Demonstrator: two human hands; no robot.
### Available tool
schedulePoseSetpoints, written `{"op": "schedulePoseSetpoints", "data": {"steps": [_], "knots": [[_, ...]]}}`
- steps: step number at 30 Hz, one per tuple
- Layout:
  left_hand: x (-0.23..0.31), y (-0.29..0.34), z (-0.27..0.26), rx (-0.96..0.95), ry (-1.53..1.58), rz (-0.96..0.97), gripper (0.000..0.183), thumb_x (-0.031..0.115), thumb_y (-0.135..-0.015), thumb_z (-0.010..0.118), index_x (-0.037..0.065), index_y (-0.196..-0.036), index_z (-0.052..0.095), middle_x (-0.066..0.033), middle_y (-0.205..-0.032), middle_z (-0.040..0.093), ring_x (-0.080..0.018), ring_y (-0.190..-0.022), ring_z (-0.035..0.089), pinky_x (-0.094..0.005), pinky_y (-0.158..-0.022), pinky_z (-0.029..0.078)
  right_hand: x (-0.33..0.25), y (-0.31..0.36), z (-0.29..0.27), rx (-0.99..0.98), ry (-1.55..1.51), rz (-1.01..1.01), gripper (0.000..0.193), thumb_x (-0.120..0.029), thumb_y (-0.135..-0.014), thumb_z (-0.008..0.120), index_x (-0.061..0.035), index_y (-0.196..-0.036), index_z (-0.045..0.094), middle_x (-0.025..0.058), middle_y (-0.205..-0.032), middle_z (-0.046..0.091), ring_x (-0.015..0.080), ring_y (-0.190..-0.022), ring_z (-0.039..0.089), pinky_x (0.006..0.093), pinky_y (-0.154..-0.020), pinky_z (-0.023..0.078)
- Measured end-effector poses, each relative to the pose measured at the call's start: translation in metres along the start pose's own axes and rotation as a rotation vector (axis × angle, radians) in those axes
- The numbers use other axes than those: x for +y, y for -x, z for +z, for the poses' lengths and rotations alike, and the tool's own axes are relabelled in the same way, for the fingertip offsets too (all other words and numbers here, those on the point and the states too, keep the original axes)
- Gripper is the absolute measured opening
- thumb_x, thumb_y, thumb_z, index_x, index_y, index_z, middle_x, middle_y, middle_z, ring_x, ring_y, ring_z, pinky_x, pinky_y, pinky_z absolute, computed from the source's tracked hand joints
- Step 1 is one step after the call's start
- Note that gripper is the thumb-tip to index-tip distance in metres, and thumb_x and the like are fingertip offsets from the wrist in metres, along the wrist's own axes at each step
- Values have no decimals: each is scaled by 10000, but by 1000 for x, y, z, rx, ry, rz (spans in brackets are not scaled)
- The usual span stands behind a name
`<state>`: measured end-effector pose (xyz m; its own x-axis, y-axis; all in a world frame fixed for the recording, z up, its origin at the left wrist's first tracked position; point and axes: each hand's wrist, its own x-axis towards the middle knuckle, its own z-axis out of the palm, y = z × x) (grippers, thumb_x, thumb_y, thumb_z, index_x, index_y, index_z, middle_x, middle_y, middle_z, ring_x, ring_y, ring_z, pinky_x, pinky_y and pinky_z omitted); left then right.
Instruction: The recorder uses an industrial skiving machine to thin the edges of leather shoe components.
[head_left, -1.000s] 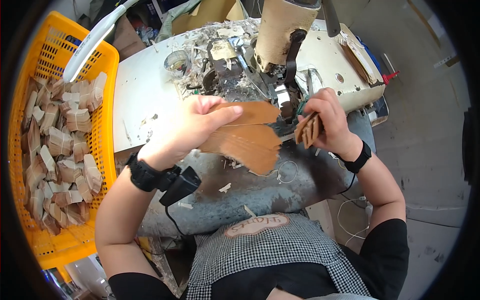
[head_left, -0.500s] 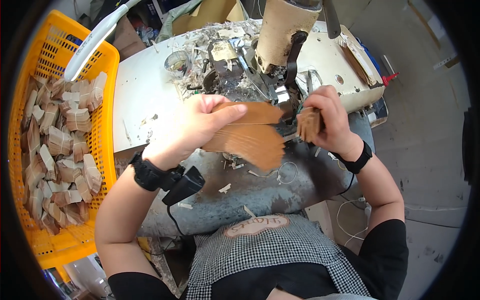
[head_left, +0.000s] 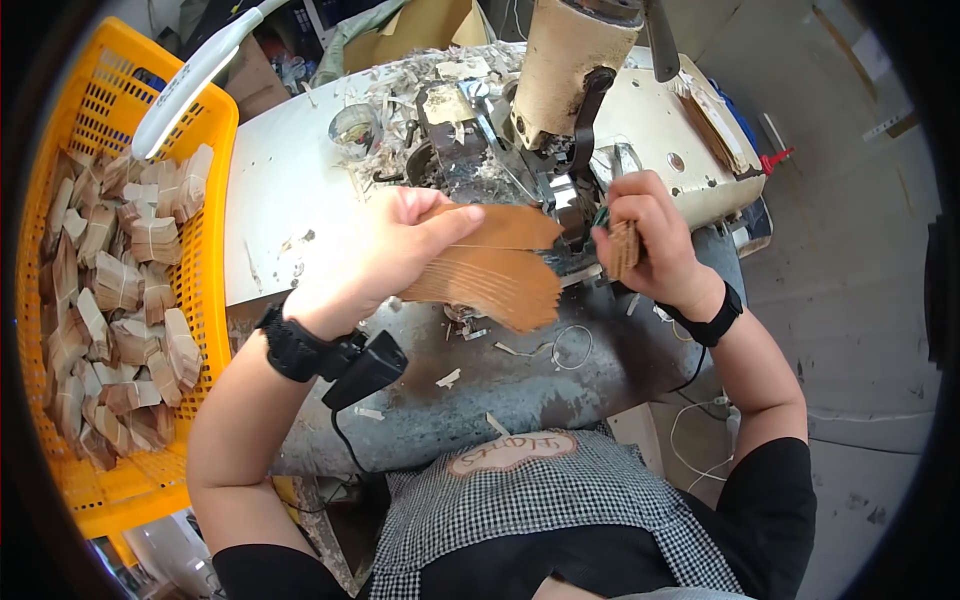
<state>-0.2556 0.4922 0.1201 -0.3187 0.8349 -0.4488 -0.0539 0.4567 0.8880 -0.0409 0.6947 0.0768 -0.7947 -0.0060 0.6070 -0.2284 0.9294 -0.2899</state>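
Note:
My left hand (head_left: 395, 245) is closed on a fanned stack of thin brown leather pieces (head_left: 500, 285), its thumb pressing the top one. The pieces spread to the right with their edges stepped. Beside them, my right hand (head_left: 658, 235) grips a smaller bundle of brown leather pieces (head_left: 623, 250), edges turned toward me. A gap lies between the two stacks. Both are held in the air before the head of a worn, cream-coloured machine (head_left: 575, 70), which looks like a sewing or skiving machine.
At the left, a yellow plastic basket (head_left: 218, 200) holds many banded bundles of pale brown pieces (head_left: 120, 280). Scraps and shavings (head_left: 385, 110) litter the white machine table (head_left: 265, 215), near a clear cup (head_left: 355, 128). A white lamp arm (head_left: 185, 95) reaches over the basket.
The right hand has turned its bundle slightly, so it shows narrower. The fanned stack in my left hand has shifted a little left and looks steadier.

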Motion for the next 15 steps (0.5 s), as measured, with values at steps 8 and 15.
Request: {"op": "schedulePoseSetpoints", "data": {"steps": [8, 15], "knots": [[2, 5, -2, -178, -68, 70, 241, 251, -906, 702, 20, -971, 680, 12, -838, 681, -22, -699, 600, -178, -649, 475, 9, -5, 1, 118, -33, 75, 534, 33, -636, 793, -57, -1059, 481, 132, -995, 556, 300, -881, 552, 363, -786, 468], [-2, 0, -4, -58, -121, 8, 189, 232, -902, 702, 47, -935, 678, 35, -808, 670, -19, -662, 573, -187, -632, 467, 0, -13, -11, 66, -38, 45, 376, -15, -747, 770, -42, -1016, 509, 120, -913, 554, 276, -788, 561, 327, -688, 478]]}}
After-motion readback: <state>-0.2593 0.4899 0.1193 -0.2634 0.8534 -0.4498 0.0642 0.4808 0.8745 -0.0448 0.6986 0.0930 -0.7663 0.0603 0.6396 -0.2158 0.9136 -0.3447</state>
